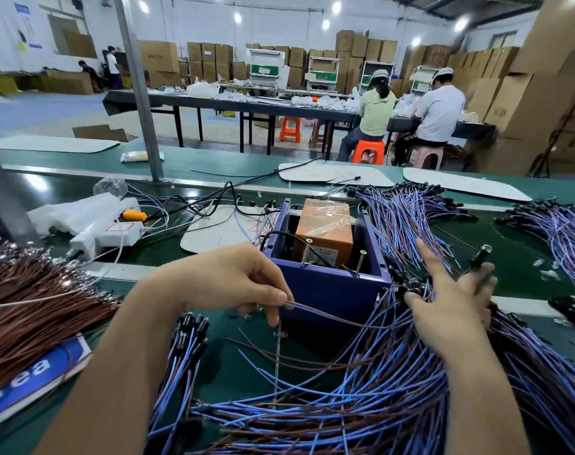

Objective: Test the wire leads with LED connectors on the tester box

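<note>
L hand (233, 280), centre-left of frame: thumb and forefinger tips pinch one thin brown-and-blue lead (312, 312), other fingers curled under. The lead runs right, sagging a little, to the R hand (450, 310), lower right of centre. R forefinger sticks straight up and the thumb juts left. The rest of the R fingers curl round a black connector (479, 259) w/ a clear LED tip poking up past them.

Just above and btw the two hands sits the tester box (328, 287), purple and open-topped, at frame centre on a green belt (233, 362). Inside it is an orange block (325, 231) wrapped in clear tape. Two screws (305, 252) stand tilted at its near rim.

Under the R wrist and across the lower right lies a big heap (361, 399) of blue-and-brown leads. More bundles w/ black ends fan out right of the box. At the left edge is a mass of brown wires (27, 310), and a white power strip (105, 236) lies above it, left of the box.

Bg, upper right: two workers (376, 110) in white caps sit on stools at a long dark table, backs to camera. Stacked cartons (542, 77) line the walls.
</note>
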The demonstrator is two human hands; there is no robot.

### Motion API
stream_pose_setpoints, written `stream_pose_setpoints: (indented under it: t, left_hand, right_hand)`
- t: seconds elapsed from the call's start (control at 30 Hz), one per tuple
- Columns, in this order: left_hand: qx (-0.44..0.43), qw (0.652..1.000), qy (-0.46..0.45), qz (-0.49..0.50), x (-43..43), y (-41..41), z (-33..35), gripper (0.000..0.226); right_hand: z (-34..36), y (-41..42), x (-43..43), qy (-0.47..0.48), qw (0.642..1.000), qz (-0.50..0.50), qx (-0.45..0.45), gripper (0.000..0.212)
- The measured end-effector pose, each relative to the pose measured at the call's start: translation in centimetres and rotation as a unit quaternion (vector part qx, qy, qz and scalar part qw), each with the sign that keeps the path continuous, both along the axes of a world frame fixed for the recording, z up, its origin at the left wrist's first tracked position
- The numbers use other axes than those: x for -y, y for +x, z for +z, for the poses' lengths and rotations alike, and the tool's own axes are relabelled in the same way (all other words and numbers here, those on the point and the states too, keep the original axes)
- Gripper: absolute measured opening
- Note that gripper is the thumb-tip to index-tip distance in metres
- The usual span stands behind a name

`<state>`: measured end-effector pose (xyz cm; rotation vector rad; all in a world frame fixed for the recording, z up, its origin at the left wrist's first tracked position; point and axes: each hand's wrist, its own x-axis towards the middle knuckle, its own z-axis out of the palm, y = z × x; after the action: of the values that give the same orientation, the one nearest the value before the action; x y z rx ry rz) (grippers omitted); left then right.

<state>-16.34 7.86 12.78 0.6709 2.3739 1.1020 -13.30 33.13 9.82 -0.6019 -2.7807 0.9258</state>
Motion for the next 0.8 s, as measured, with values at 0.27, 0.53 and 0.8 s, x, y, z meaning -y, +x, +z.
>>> stream_pose_setpoints:
  t: [0.27, 0.53, 0.8]
  left_hand:
    - [-0.032, 0.999, 0.016, 0.026, -0.6, 0.1, 0.0, 0.015]
    - [-0.093, 0.987, 0.120, 0.057, -1.6, -0.1, -0.1, 0.013]
    - [0.043, 0.874, 0.433, 0.215, -3.2, 0.0, 0.2, 0.040]
  right_hand:
    - [2.0, 1.1, 1.5, 0.000, 0.998, 0.062, -0.022, 0.055]
    - [2.2, 1.5, 7.0, -0.052, 0.948, 0.270, -0.163, 0.035]
    - [1.3, 0.7, 5.7, -0.275, 0.925, 0.204, -0.166, 0.019]
